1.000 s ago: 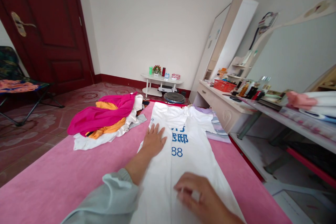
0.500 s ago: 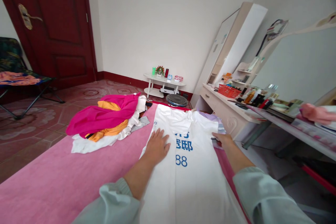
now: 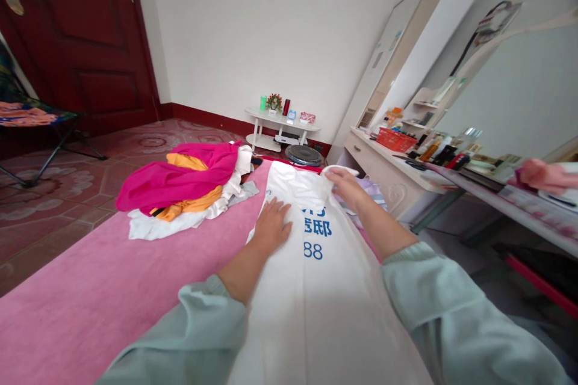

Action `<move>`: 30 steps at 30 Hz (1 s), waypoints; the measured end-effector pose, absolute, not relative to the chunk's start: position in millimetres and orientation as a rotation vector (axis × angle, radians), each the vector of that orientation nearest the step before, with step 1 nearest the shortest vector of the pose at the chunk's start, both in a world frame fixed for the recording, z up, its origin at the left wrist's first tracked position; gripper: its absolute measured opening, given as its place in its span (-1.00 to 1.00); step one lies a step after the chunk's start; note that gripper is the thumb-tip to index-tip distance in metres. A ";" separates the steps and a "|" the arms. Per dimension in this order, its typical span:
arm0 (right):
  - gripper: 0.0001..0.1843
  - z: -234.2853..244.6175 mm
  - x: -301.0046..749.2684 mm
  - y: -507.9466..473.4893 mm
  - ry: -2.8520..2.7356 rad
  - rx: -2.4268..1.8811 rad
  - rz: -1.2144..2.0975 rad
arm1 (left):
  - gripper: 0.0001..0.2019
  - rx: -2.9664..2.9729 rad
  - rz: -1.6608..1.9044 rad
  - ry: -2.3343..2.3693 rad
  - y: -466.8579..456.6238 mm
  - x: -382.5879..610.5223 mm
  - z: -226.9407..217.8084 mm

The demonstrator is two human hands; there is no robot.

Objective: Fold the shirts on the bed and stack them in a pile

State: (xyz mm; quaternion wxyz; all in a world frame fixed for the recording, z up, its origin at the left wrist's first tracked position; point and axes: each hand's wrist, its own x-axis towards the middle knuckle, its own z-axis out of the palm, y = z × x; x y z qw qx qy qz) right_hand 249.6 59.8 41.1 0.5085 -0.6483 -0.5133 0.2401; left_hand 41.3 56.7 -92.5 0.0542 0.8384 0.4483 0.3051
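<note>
A white T-shirt (image 3: 311,289) with blue printed characters and "88" lies lengthwise on the pink bed cover (image 3: 90,307). My left hand (image 3: 272,225) rests flat on the shirt's left side, fingers spread. My right hand (image 3: 345,185) is farther up, fingers closed on a fold of the shirt's right sleeve, which is lifted and drawn inward over the chest. Both arms wear pale green sleeves.
A heap of clothes (image 3: 180,186), magenta, orange and white, sits on the bed to the left. A lilac garment (image 3: 370,192) lies by the bed's right edge. A dressing table (image 3: 388,168) with bottles and a red basket stands right. A small white table (image 3: 282,132), a dark door and a folding chair (image 3: 31,126) stand beyond.
My right hand went from the shirt's lower part out to its right edge, then up and inward, carrying the sleeve over the chest. My left hand has stayed pressed on the shirt.
</note>
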 end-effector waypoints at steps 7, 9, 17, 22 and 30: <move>-0.70 38.1 246.6 -36.9 -1.904 -1.664 0.825 | -0.46 2.525 0.936 1.335 61.9 38.2 -94.6; -0.75 29.1 265.0 -81.8 -1.962 -1.869 0.679 | -0.46 2.537 0.937 1.313 61.3 38.5 -96.7; -0.72 -3.6 299.7 -227.8 -1.857 -2.513 0.388 | -0.48 2.600 0.913 1.181 53.6 41.9 -97.4; -0.84 -16.2 296.5 -256.2 -1.759 -2.352 0.406 | -0.52 2.663 0.816 1.247 43.8 50.5 -82.6; -0.70 -22.1 280.9 -261.5 -1.523 -2.012 0.660 | -0.59 2.366 0.635 1.488 62.4 89.4 -54.7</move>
